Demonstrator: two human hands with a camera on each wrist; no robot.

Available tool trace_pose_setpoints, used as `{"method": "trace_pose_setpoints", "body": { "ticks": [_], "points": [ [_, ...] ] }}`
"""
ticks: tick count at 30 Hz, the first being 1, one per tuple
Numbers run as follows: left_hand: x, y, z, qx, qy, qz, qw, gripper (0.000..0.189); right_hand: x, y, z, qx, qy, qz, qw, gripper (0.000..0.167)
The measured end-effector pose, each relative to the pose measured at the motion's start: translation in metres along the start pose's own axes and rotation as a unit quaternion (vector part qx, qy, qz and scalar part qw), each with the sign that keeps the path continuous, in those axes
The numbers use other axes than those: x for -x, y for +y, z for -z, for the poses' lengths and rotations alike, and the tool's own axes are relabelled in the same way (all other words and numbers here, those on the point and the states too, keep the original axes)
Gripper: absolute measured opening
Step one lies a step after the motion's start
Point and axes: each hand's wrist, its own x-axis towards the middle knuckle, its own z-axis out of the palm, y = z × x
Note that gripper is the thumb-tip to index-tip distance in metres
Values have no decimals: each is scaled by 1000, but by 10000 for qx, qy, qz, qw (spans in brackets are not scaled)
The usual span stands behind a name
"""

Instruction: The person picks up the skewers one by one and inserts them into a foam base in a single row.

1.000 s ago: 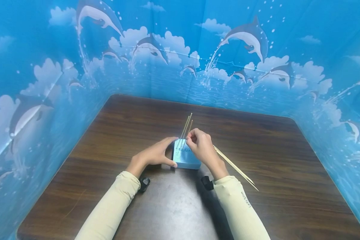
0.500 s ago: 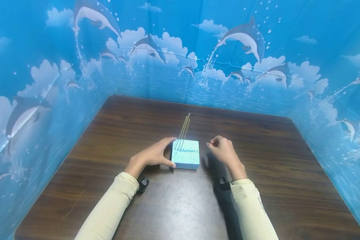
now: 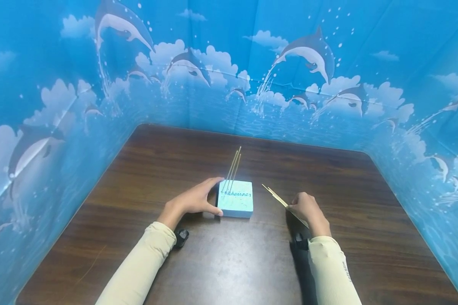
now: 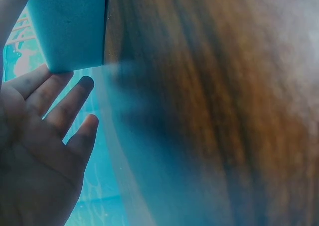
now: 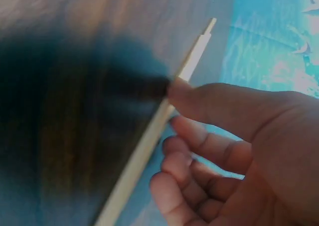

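Observation:
A pale blue block point(image 3: 235, 203), probably foam, sits on the table with a row of dark marks across its top. Three thin wooden skewers point(image 3: 234, 165) stand in its left part, leaning slightly. My left hand point(image 3: 192, 199) holds the block by its left side, thumb at the near corner and fingers at the far one; the left wrist view has its fingertips against the block point(image 4: 72, 32). To the right, my right hand point(image 3: 309, 212) pinches at a few loose skewers point(image 3: 276, 196) lying on the table. Thumb and index finger meet at these skewers point(image 5: 134, 161) in the right wrist view.
The brown wooden table point(image 3: 168, 156) is bounded at the back and sides by a blue dolphin-print curtain point(image 3: 213, 101). Black wrist cameras sit at the left wrist point(image 3: 181, 238) and the right wrist point(image 3: 300, 241).
My right hand has left the standing skewers and moved right and nearer to the loose skewers, its fingertips now on them. The left hand stays on the block.

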Motion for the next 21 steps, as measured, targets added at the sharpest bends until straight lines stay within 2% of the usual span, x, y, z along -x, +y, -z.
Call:
{"method": "trace_pose_setpoints", "body": {
  "ticks": [2, 11, 21],
  "points": [
    [0, 0, 0, 6, -2, 14, 10000, 112, -1, 2, -2, 32, 19, 18, 10000, 15],
    [-1, -2, -1, -39, -8, -30, 10000, 112, -4, 1, -6, 230, -114, -15, 9997, 18],
    [0, -1, -1, -2, -18, -22, 10000, 113, -4, 3, -9, 370, 29, 119, 9992, 23]
  ]
}}
